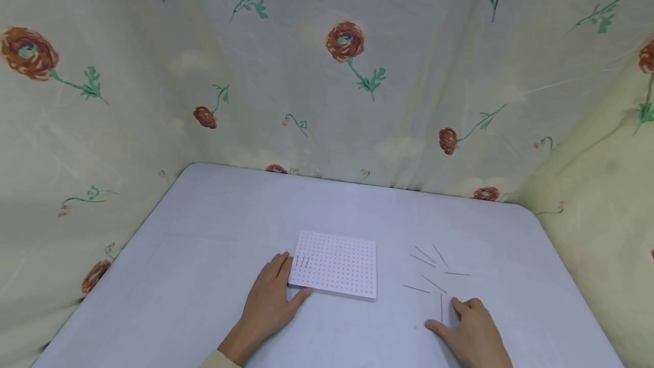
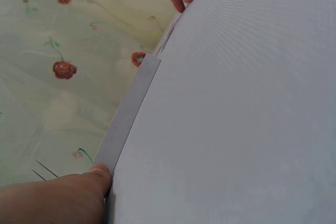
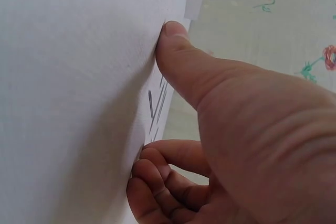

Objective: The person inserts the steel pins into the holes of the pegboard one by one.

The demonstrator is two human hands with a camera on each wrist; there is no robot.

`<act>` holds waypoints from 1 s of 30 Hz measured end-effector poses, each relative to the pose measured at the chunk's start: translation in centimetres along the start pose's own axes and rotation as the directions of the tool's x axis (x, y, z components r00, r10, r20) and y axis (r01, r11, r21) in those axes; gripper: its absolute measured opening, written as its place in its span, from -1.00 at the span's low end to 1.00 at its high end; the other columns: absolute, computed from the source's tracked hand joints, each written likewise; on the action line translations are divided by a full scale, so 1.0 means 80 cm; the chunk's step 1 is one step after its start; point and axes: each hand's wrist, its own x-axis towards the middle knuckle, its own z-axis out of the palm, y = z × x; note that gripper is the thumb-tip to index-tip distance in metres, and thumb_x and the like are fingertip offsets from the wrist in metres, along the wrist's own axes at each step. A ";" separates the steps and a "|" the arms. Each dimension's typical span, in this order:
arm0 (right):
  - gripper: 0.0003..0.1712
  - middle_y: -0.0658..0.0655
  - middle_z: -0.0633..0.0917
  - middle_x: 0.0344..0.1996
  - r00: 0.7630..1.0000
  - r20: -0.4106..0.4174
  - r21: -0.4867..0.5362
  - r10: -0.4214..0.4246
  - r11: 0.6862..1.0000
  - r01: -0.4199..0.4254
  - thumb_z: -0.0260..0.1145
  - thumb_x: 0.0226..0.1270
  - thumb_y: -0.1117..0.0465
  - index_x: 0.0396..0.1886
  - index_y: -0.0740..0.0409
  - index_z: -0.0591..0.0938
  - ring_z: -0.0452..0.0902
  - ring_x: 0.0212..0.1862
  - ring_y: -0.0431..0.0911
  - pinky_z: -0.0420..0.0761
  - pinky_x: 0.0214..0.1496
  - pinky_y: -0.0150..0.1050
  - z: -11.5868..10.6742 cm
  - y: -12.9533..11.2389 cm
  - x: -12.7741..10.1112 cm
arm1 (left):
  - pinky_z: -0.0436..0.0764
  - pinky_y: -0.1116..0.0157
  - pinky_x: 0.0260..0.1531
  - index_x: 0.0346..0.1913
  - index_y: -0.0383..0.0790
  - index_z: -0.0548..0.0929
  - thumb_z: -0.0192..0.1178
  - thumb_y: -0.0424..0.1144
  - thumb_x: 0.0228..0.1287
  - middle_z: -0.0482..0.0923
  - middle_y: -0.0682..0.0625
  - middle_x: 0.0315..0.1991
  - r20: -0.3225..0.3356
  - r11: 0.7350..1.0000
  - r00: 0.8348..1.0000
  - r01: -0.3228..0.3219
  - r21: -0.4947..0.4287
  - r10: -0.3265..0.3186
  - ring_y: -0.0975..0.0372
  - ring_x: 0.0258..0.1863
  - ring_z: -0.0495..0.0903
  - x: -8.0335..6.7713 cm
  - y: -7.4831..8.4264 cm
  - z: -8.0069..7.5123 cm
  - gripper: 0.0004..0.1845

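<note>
A white pegboard (image 1: 334, 266) with rows of small holes lies on the table. Three thin dark pins (image 1: 302, 262) stand in holes near its left side. My left hand (image 1: 271, 297) rests at the board's near left corner, fingers along the left edge. In the left wrist view, its thumb presses the board's side (image 2: 128, 116). My right hand (image 1: 472, 331) touches the table at the right, thumb and forefinger apart. One loose pin (image 1: 441, 306) lies between them, not pinched. The right wrist view shows the other fingers (image 3: 144, 198) curled, with a gap below the thumb.
Several more loose pins (image 1: 423, 255) lie scattered on the white table (image 1: 230, 214) between the board and my right hand, pointing different ways. A flower-patterned curtain (image 1: 398, 84) hangs behind the table and along both sides.
</note>
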 end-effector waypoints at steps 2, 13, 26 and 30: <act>0.30 0.39 0.55 -0.23 1.000 0.002 0.003 0.002 1.000 -0.002 0.32 -0.28 -0.55 0.08 0.59 0.48 0.49 -0.20 0.08 0.55 -0.10 0.06 0.000 0.000 0.000 | 0.21 -0.02 0.39 0.35 -0.30 0.30 0.20 0.25 0.12 0.23 -0.18 0.39 -0.002 1.000 1.000 -0.003 -0.001 0.003 -0.02 0.44 0.15 0.000 0.000 0.001 -0.12; 0.16 0.35 0.56 -0.22 1.000 0.016 0.029 0.019 0.999 -0.020 0.38 -0.18 -0.44 0.07 0.55 0.50 0.52 -0.23 0.05 0.56 -0.11 0.04 0.000 0.002 0.000 | 0.20 -0.03 0.40 0.36 -0.28 0.30 0.20 0.25 0.13 0.22 -0.16 0.41 0.015 1.000 1.000 0.012 -0.006 -0.012 -0.01 0.44 0.14 -0.001 0.000 0.001 -0.12; -0.22 0.18 0.58 -0.32 1.000 -0.029 0.066 0.012 0.998 -0.010 0.48 -0.04 -0.12 0.00 0.43 0.60 0.47 -0.36 -0.09 0.56 -0.27 -0.08 -0.001 0.004 0.002 | 0.20 -0.02 0.39 0.36 -0.27 0.30 0.20 0.25 0.12 0.23 -0.15 0.40 0.003 1.000 1.000 0.015 -0.004 -0.015 0.00 0.44 0.15 0.001 -0.001 0.002 -0.12; -0.34 0.13 0.61 -0.34 0.999 -0.038 0.089 0.011 0.996 -0.007 0.48 -0.02 -0.05 -0.05 0.38 0.64 0.50 -0.35 -0.10 0.58 -0.26 -0.08 -0.002 0.006 0.002 | 0.19 -0.01 0.40 0.37 -0.26 0.29 0.18 0.27 0.13 0.21 -0.15 0.41 0.005 1.000 1.000 0.012 -0.005 -0.012 0.00 0.45 0.14 0.001 -0.002 0.002 -0.12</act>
